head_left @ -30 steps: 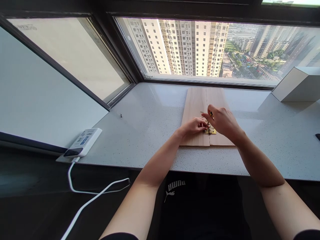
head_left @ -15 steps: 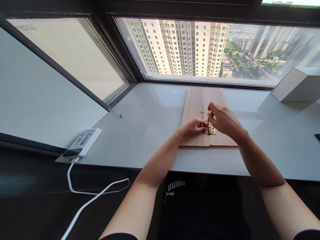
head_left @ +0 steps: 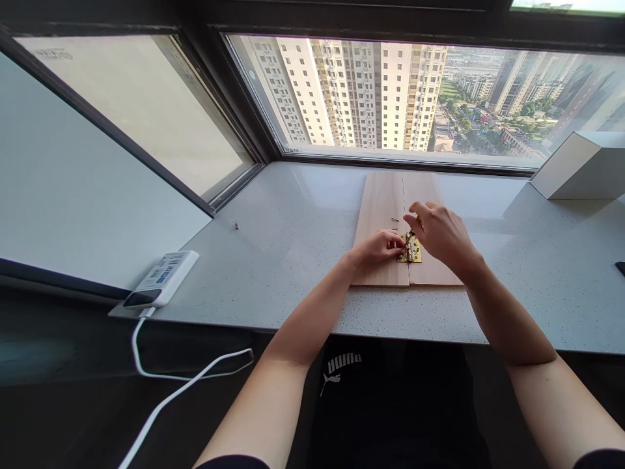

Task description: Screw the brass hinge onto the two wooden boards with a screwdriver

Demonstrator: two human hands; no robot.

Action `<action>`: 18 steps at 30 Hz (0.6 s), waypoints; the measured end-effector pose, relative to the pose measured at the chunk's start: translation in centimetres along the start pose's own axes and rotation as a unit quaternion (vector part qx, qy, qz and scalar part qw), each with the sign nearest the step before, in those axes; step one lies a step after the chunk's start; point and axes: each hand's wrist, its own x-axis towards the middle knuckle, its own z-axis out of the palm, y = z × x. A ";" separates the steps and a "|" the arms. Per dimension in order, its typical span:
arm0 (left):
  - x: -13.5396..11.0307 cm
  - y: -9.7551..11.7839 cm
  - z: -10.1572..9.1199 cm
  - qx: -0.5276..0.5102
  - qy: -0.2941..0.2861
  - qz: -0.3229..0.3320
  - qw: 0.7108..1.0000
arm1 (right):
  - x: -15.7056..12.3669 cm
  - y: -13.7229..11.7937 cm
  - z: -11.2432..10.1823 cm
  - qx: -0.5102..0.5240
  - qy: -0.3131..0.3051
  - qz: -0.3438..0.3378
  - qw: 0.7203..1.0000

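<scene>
Two pale wooden boards, a left one (head_left: 381, 198) and a right one (head_left: 434, 275), lie side by side on the sill. A brass hinge (head_left: 416, 256) spans their seam near the front edge, with small screws in its right leaf. My right hand (head_left: 442, 233) is closed around the yellow handle of a screwdriver (head_left: 407, 241), whose shaft slants down to the hinge's left leaf. There, my left hand (head_left: 378, 247) pinches close beside the screwdriver's tip; what lies between its fingertips is hidden. A loose screw (head_left: 394, 219) rests on the left board.
The speckled white windowsill (head_left: 283, 260) bears a small screw (head_left: 236, 226) at left and a white power strip (head_left: 163, 277) with its cable hanging over the edge. At right stand a white box (head_left: 581, 166) and a dark object (head_left: 620, 267). A window runs along the back.
My right hand has turned slightly and its fingers have shifted on the screwdriver handle, showing more of the hinge's right leaf. The left hand keeps its place.
</scene>
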 end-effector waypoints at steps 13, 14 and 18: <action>-0.1 -0.2 0.0 -0.009 -0.001 -0.003 1.000 | -0.1 0.5 0.0 0.035 -0.022 -0.008 0.999; 0.0 -0.1 0.0 -0.008 0.000 -0.003 1.000 | -0.1 0.6 0.0 0.045 -0.026 -0.016 0.999; 0.0 0.0 0.1 -0.010 0.005 0.004 1.000 | -0.3 0.8 0.0 0.060 -0.005 -0.066 0.996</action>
